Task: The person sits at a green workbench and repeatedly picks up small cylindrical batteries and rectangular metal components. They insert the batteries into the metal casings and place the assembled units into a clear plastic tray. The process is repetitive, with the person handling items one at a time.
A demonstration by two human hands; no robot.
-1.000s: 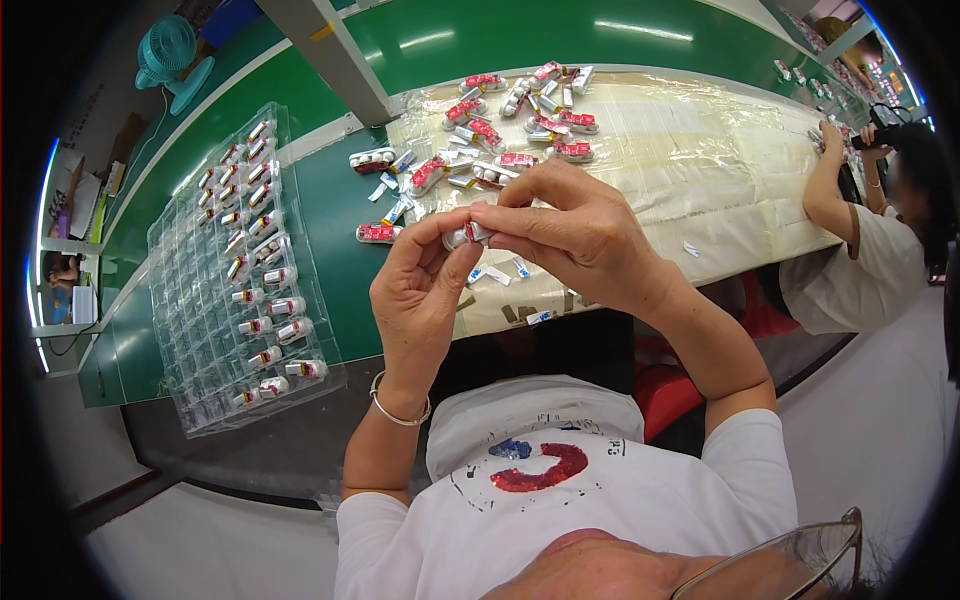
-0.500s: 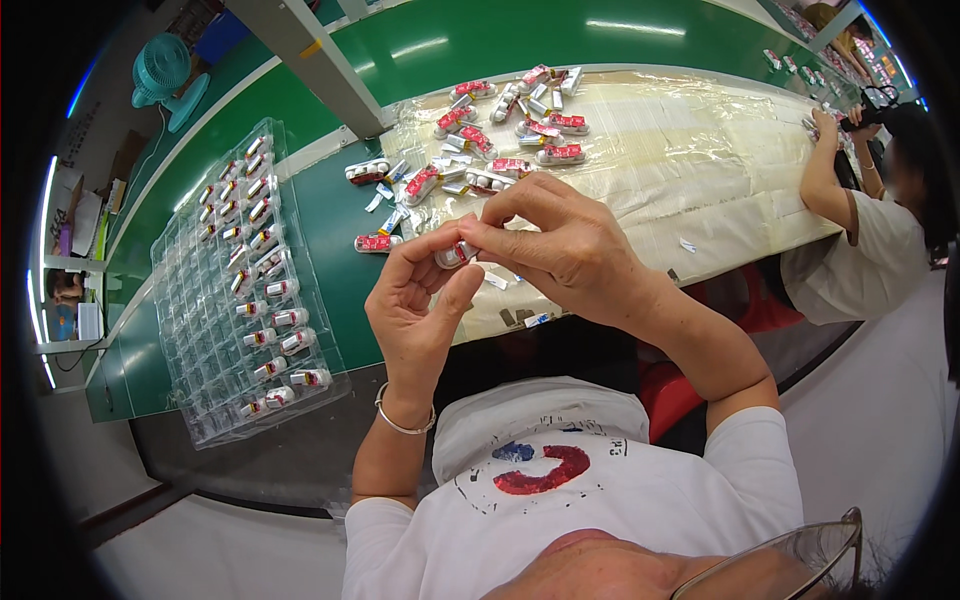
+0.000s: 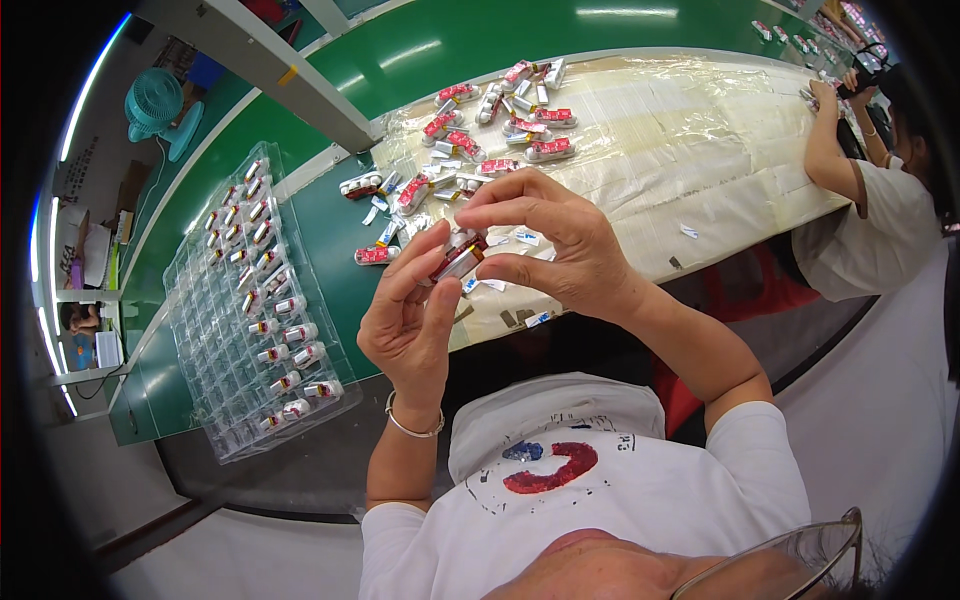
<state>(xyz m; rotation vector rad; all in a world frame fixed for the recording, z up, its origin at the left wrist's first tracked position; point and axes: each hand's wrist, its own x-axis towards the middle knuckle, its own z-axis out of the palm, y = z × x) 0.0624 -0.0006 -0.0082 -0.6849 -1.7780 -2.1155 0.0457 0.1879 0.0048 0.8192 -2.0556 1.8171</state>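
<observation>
Between my hands, above the near edge of the covered table, is a small oblong piece (image 3: 460, 262) with a silver face and dark red sides. My left hand (image 3: 408, 318) grips it with curled fingers and thumb. On its other side, the bent fingers and thumb of my right hand (image 3: 560, 240) reach round it, the fingertips at its upper end and right side. Beyond my hands lie several loose red-and-white oblong pieces (image 3: 550, 150) with rounded white ends. Small silver pieces (image 3: 388, 232) are scattered among them. My fingers hide part of the held piece.
A clear plastic tray (image 3: 215, 400) of small compartments stands at the left, its right side holding several silver-and-white pieces. Clear film covers the pale work surface (image 3: 700, 130). A metal post (image 3: 270, 70) rises behind. A teal fan (image 3: 155, 100) stands far left; a co-worker (image 3: 870, 190) sits at right.
The held piece has turned, so its silver face and dark red side now show. My right thumb and fingers have spread farther apart around it. The whole view has shifted slightly.
</observation>
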